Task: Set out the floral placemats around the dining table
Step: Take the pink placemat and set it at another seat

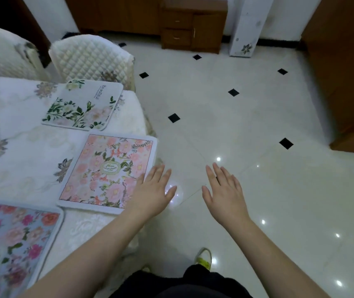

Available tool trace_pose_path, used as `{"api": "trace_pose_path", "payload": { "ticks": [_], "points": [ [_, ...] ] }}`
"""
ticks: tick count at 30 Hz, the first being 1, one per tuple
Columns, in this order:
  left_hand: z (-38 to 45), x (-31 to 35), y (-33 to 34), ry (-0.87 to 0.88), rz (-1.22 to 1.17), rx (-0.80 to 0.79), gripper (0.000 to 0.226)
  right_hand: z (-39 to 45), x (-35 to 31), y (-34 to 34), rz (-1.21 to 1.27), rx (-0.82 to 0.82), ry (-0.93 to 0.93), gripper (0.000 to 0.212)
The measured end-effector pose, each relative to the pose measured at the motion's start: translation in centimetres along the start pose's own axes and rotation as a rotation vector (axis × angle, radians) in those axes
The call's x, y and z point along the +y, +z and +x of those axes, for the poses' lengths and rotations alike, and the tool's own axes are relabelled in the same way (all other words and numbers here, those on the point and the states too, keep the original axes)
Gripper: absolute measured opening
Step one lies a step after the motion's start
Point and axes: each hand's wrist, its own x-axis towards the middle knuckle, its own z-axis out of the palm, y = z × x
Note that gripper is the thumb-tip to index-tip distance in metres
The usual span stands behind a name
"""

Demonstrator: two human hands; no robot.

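Note:
Three floral placemats lie along the right side of the dining table [21, 151], which wears a cream cloth. Farthest is a white mat with green leaves [83, 104]. In the middle is a pink flowered mat [109, 171], its far corner reaching past the table edge. Nearest is a blue mat with red and pink roses [14, 244]. My left hand [152, 190] is flat with fingers apart, beside the pink mat's right edge and holding nothing. My right hand [223, 190] hovers over the floor, fingers spread and empty.
Two quilted cream chairs [92, 59] stand at the table's far end. A glossy tiled floor [247, 125] with black diamond insets spreads to the right. A wooden cabinet [193, 24] stands at the back wall, more wooden furniture [348, 72] at right. My shoe [204, 257] is below.

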Motion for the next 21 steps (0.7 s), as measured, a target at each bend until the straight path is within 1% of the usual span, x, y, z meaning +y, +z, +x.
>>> {"api": "trace_pose_path", "payload": {
  "ticks": [2,6,14,16,19,21],
  "points": [
    [0.6,1.0,-0.5,-0.051,-0.014,0.016,0.068,1.7,1.3,-0.7,0.004,-0.010,-0.038,0.065],
    [1.3,1.2,-1.2,-0.148,-0.010,0.067,0.086,5.1,2.2,-1.2,0.011,-0.051,-0.149,0.068],
    [2.0,-1.7,-0.7,-0.349,-0.106,0.077,0.090,11.7,-1.5,-0.3,0.034,-0.122,-0.400,0.075],
    [2.2,-2.8,-0.4,-0.381,-0.136,0.080,0.087,13.3,-2.9,0.0,0.026,-0.140,-0.456,0.077],
    [2.5,-5.1,0.4,-0.443,-0.200,0.099,0.069,15.9,-5.5,1.0,-0.017,-0.182,-0.539,0.078],
    [2.8,-6.7,0.8,-0.492,-0.215,0.098,0.063,17.7,-7.4,1.3,-0.052,-0.221,-0.588,0.068]
  ]
}}
